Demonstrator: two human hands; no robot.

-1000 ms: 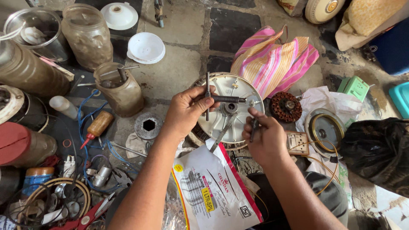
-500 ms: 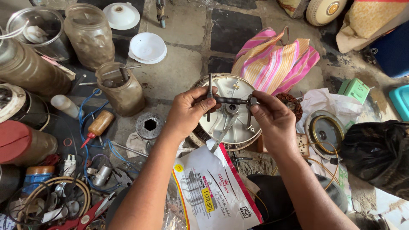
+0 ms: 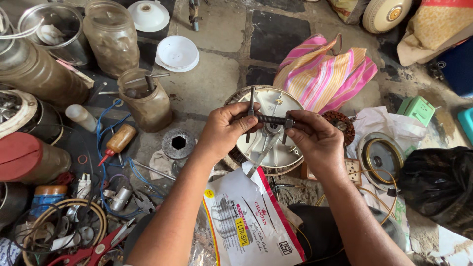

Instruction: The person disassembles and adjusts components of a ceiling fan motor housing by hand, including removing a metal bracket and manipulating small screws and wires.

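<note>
Hands meet over a round white fan cover (image 3: 276,106) lying on the stone floor (image 3: 217,83). Left hand (image 3: 224,129) pinches one end of a dark threaded puller tool (image 3: 268,119), thumb and fingers closed round the screw beside its upright crossbar; right hand (image 3: 315,138) pinches the other end, fingertips pressed on the nut there. Tool held level, just above the cover's centre, its thin metal legs hanging down toward the cover. Both forearms rise from the bottom edge and converge on the tool, wrists bent inward. Near side of the cover: a white printed pouch (image 3: 249,221) lying flat between the forearms. Far side of the cover: a pink striped cloth bag (image 3: 325,74). Right of the cover: a copper-wound rotor (image 3: 342,123), then a round metal plate (image 3: 379,157) on white cloth, then a black plastic bag (image 3: 433,189). Left of the cover: a grey disc with a hexagonal hole (image 3: 178,144), a brown jar of tools (image 3: 147,101), an orange oil bottle (image 3: 118,142), blue wire (image 3: 106,167). Floor of grimy stone slabs, cluttered with jars and tins well left of the cover.
</note>
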